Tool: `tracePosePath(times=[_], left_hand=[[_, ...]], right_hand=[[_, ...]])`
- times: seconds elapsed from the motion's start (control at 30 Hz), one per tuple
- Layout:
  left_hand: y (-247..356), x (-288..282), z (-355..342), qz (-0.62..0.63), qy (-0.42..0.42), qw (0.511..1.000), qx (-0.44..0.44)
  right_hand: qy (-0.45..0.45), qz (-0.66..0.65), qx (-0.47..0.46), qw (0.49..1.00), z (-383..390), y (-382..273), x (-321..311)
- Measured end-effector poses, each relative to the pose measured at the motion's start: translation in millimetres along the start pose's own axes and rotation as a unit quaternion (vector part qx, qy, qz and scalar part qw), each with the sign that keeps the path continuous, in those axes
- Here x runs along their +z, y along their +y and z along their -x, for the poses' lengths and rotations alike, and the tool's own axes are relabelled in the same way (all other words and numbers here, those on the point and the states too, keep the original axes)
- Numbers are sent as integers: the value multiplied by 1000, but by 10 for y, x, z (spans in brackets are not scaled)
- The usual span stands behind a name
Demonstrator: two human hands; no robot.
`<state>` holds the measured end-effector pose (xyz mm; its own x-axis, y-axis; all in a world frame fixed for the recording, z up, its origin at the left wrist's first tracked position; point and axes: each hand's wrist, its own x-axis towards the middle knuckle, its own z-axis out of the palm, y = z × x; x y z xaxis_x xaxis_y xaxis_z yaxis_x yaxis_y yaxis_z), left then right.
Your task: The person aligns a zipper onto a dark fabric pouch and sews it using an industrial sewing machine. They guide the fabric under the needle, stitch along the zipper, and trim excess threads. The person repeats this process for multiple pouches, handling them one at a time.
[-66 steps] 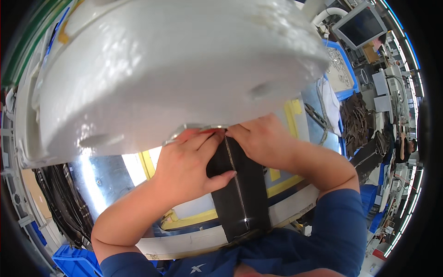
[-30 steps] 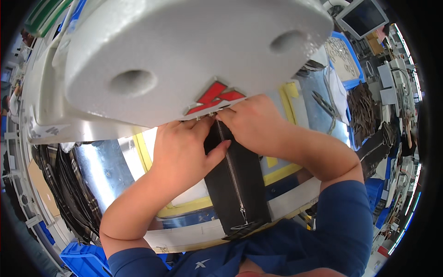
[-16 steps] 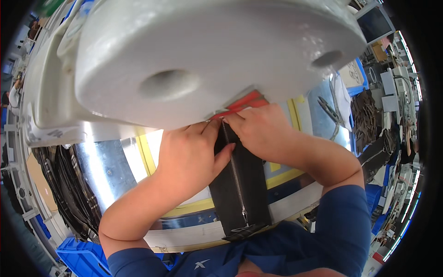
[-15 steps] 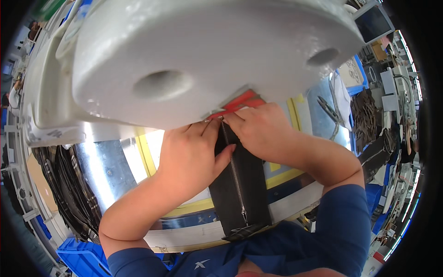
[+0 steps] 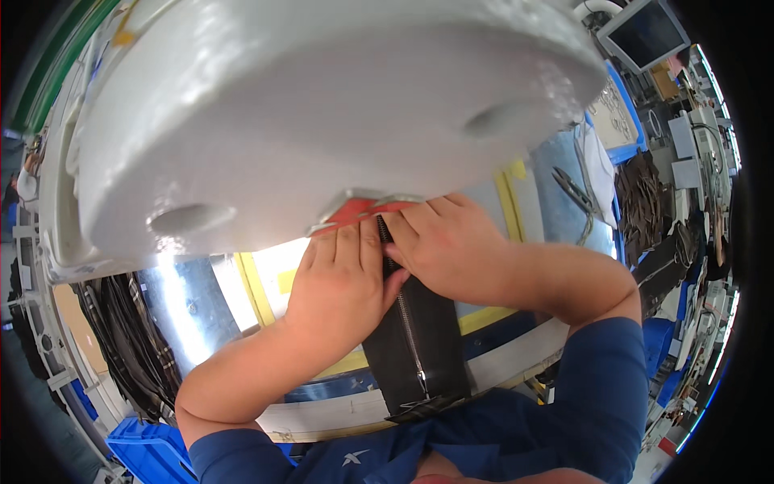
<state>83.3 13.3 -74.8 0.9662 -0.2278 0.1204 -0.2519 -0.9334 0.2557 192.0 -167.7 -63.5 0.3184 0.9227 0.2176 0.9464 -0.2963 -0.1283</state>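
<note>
A large white sewing machine head (image 5: pixel 339 97) with a red emblem fills the upper middle, hiding what lies beneath it. A black fabric piece (image 5: pixel 411 355) with a silver zipper runs from under it toward my body. My left hand (image 5: pixel 339 290) lies on the left of this piece, fingers stretched flat up to the machine's lower edge, thumb beside the zipper. My right hand (image 5: pixel 443 250) is bent over the piece's right side, thumb and curled fingers pinched on it at the zipper, close to my left hand. Fingertips of both are partly hidden.
Dark plaid garments (image 5: pixel 121 347) lie left of the metal bed, above a blue crate (image 5: pixel 141 444). To the right are scissors (image 5: pixel 572 185), a blue-rimmed tray (image 5: pixel 613 113), brown pieces (image 5: pixel 637 202) and a monitor (image 5: pixel 641 32). Distant workers (image 5: pixel 31 169) appear at the edges.
My right hand has come down the zipper, closer around my left thumb. My left fingers lie straighter. The machine head and emblem sit differently in view as my head moves.
</note>
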Motion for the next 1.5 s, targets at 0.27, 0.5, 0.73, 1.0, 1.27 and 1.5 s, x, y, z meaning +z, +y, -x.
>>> tracePosePath(times=[0.27, 0.5, 0.73, 1.0, 1.27, 1.5], left_hand=[[54, -72, 8, -12, -28, 1000, 1], [47, -30, 14, -7, -31, 999, -4], [31, -34, -25, -11, -23, 1000, 1], [1, -99, -77, 21, -28, 999, -3], [-18, -115, -100, 9, -6, 1000, 7], [1, -92, -103, -5, 8, 1000, 8]], right_hand=[[-23, -15, 18, 999, 22, -75, 24], [-45, -29, 33, 998, 14, -99, 16], [-30, -19, 19, 999, 7, -63, 6], [-14, -17, 14, 1000, -35, -50, -37], [-2, 7, 20, 1000, -46, -67, 14], [-11, -22, 34, 999, -46, -60, 9]])
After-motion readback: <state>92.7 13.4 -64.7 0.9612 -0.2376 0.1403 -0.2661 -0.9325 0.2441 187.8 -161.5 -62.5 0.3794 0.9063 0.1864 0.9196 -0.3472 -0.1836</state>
